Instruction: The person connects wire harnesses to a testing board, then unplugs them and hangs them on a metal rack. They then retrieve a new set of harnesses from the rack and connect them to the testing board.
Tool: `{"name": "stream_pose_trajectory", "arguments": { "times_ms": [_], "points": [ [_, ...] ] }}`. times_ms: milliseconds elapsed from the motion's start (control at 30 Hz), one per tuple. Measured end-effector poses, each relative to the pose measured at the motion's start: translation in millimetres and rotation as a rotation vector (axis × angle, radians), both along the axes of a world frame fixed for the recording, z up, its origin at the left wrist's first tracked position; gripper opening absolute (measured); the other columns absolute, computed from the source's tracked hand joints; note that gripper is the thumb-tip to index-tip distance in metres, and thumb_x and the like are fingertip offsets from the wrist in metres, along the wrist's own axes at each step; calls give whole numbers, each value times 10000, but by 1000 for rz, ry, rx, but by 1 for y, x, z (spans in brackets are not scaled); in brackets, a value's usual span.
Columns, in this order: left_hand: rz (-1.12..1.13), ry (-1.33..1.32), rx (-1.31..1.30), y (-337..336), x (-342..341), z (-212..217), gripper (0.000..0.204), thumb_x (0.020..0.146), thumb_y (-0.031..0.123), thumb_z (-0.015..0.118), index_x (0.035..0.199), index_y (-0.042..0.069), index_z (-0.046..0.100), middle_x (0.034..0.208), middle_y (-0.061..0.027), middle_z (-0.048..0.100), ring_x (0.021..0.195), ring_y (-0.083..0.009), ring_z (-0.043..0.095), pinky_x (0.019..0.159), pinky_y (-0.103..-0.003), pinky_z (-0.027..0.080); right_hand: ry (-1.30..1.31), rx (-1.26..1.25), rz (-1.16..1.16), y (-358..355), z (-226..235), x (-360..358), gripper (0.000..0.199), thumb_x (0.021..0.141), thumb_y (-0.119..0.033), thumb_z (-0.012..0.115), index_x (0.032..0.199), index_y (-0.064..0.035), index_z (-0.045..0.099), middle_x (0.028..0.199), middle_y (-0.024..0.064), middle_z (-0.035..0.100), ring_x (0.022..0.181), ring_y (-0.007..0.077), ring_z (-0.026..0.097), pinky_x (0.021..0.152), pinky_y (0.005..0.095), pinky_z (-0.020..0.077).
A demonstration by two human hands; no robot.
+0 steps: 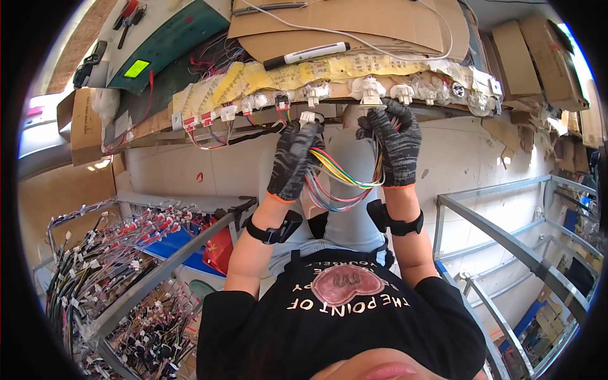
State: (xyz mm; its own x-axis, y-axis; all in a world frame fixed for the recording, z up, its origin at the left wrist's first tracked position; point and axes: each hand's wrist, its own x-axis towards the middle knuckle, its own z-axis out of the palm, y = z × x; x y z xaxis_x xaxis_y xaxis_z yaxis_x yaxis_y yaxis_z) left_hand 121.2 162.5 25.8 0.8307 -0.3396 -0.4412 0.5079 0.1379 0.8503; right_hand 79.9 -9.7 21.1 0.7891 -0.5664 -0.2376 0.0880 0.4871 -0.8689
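The person's 2 hands are raised side by side, apart. The left hand (293, 158) wears a dark glove (285, 176), its fingers (308, 132) closed inward and angled toward the right fingers. The right hand (400, 149), gloved alike, has its fingers (404, 114) curled, nearest the left fingers on the thumb side. Behind the fingers, both wrists run almost straight. Farther back, 1 black band circles each forearm: left (244, 256), right (415, 244). The forearms lean slightly inward toward the fingers, from short black sleeves (229, 320) behind.
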Motion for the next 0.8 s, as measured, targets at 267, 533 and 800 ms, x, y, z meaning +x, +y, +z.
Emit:
{"name": "stream_pose_trajectory", "arguments": {
  "times_ms": [267,533,800],
  "points": [
    [144,-252,126,-22,-17,-9,222,896,112,521,1086,43,429,908,-49,514,689,-111,522,656,-245,473,-50,808,-185,-123,-64,-75,229,875,-170,531,1052,-27,559,986,146,596,875,265,574,762,370,477],
    [305,-316,-98,-43,-18,-19,139,907,106,494,1016,65,418,743,6,478,614,-77,453,522,-234,396,-353,881,-135,-114,-26,-121,253,868,-169,527,1069,-21,563,1008,130,593,930,243,526,860,376,408],
    [172,-616,354,-25,-8,2,126,898,162,514,900,38,491,669,-19,514,565,-105,463,504,-274,395,-164,200,-45,-66,-8,-140,301,884,-102,528,1165,-5,480,904,66,550,855,207,539,842,361,449]
  ]
}}
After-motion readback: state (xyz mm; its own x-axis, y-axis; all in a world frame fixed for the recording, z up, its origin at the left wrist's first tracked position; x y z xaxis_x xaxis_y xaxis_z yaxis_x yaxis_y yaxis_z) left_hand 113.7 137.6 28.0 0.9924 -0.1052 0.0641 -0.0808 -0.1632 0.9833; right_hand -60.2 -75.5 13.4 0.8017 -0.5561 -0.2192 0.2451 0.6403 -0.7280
